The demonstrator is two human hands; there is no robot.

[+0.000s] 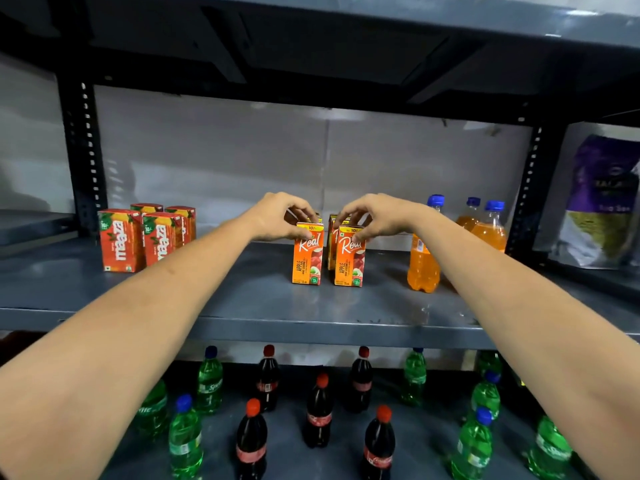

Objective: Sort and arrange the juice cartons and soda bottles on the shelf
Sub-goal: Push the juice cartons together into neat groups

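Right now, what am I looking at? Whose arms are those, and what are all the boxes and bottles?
This one picture comes from a camera worn on a person's head, so you see what they see: their own two bare arms reaching to a grey metal shelf. The left hand pinches the top of one orange apple juice carton, and the right hand pinches the top of another apple carton beside it. More cartons stand behind those two. To the left stands a group of red mango juice cartons. To the right are orange soda bottles with blue caps. On the shelf below stand dark cola bottles and green lemon soda bottles, mixed together.
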